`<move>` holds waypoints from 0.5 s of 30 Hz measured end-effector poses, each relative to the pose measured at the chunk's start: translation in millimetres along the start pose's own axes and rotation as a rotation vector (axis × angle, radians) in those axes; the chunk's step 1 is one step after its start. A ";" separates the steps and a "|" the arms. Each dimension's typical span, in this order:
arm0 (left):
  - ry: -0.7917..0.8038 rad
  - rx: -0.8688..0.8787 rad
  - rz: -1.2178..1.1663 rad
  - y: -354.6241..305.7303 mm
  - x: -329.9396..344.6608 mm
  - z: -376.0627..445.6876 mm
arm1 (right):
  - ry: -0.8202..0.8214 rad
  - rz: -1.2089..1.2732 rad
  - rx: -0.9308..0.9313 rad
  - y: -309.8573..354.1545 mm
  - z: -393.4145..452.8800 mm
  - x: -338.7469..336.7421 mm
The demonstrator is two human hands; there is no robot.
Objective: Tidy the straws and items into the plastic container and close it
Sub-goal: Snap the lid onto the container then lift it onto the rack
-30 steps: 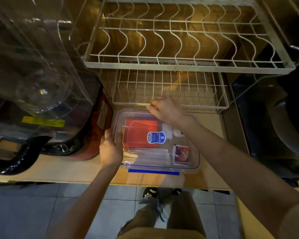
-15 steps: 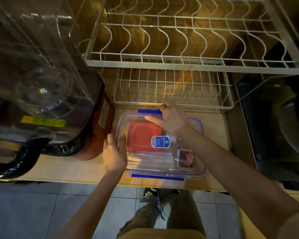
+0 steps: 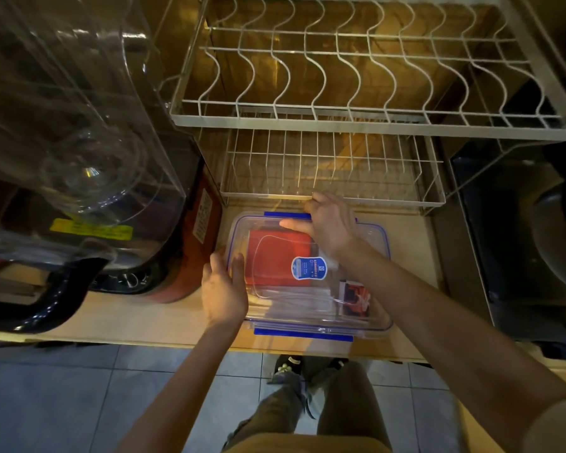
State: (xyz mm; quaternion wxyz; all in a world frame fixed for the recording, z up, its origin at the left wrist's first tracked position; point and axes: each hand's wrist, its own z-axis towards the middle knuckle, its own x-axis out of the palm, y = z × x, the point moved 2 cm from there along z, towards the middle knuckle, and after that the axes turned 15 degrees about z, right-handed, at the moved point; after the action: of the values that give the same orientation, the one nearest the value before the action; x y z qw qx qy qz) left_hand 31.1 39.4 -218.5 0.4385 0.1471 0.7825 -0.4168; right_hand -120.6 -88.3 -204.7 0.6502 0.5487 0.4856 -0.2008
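A clear plastic container [image 3: 378, 323] sits on the wooden counter with its clear lid [image 3: 272, 289] on top. Through the lid I see a red flat item [image 3: 272, 253], a small picture packet [image 3: 356, 297] and pale straws [image 3: 291, 305]. A blue sticker [image 3: 308, 268] is on the lid. My left hand [image 3: 223, 289] rests against the left edge, fingers straight. My right hand [image 3: 332, 223] reaches over the far edge, its fingers curled over the far blue clip [image 3: 285, 215] and its thumb lying on the lid. The near blue clip [image 3: 303, 333] hangs at the front.
A two-tier wire dish rack [image 3: 340, 122] stands just behind the container, its lower shelf [image 3: 324, 178] close above my right hand. A clear drink dispenser [image 3: 79, 125] with a dark base fills the left. A black appliance [image 3: 520, 240] is on the right. The counter edge [image 3: 144, 343] drops to tiled floor.
The far blue clip has come into view under my right hand, whose thumb now lies on the lid. My left hand's fingers have straightened along the left edge.
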 end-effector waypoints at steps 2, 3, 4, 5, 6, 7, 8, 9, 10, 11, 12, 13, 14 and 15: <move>-0.003 0.005 0.009 -0.5 -0.3 0.4 | 0.014 -0.034 -0.011 0.8 0.5 -1.2; -0.007 0.007 0.012 -0.6 -0.5 0.6 | 0.028 -0.050 -0.014 2.0 0.6 -1.3; -0.011 0.007 0.014 -0.6 -0.6 0.6 | 0.038 -0.055 -0.013 3.5 -0.2 -1.4; -0.015 0.006 0.016 -0.3 -0.8 0.4 | 0.044 -0.048 -0.003 4.8 -2.3 -1.6; -0.017 0.006 0.018 0.0 -0.8 0.3 | 0.043 -0.032 0.016 6.7 -6.4 -2.2; -0.019 0.008 0.020 0.4 -1.0 0.3 | 0.037 -0.010 0.036 8.2 -12.7 -3.1; -0.021 0.011 0.022 0.7 -1.0 0.2 | 0.030 0.015 0.048 9.3 -20.8 -3.7; -0.023 0.015 0.024 1.1 -1.1 0.4 | 0.019 0.038 0.046 9.9 -31.1 -3.8; -0.024 0.018 0.025 1.3 -1.2 0.3 | -0.002 0.061 0.033 10.6 -43.1 -3.7; -0.025 0.021 0.027 1.3 -1.1 0.6 | -0.031 0.090 0.016 11.4 -57.0 -3.6; -0.026 0.024 0.029 1.5 -1.0 1.2 | -0.057 0.120 0.003 13.2 -71.2 -3.4; -0.025 0.026 0.030 1.8 -1.0 1.6 | -0.073 0.138 -0.014 15.4 -84.8 -2.5; -0.024 0.029 0.028 2.0 -0.6 1.9 | -0.072 0.136 -0.032 17.0 -98.1 0.2; -0.026 0.033 0.025 2.5 -0.6 2.6 | -0.059 0.129 -0.047 18.5 -109.8 4.0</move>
State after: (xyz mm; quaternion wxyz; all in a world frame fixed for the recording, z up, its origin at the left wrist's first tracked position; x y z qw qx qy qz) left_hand 34.4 39.0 -220.1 0.4512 0.1589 0.7678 -0.4261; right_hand -149.2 18.4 -190.4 0.6884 0.5573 0.4344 -0.1633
